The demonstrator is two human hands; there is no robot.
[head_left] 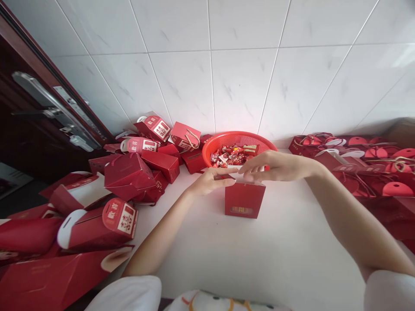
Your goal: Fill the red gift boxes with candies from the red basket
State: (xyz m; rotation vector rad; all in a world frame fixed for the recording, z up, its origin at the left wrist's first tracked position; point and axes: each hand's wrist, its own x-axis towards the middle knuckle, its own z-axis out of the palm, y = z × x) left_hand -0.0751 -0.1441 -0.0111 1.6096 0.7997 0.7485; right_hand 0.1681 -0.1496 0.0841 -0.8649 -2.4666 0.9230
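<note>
A red box (244,199) with a small window low on its front stands upright on the white table. My left hand (209,180) is at its upper left edge, thumb and fingers closed on the rim. Over the top opening reaches my right hand (274,166), its fingers bent down at the pale inner flaps; the fingertips are partly hidden, and whether they hold anything cannot be made out. Just behind the box sits a red plastic basket (240,137) with wrapped candies (223,157) inside.
Many red boxes (129,177) are piled along the left side, some tipped over. More red boxes with cords (372,160) stand in rows at the right. A tiled wall (243,86) rises behind; a door handle (55,110) is at the upper left.
</note>
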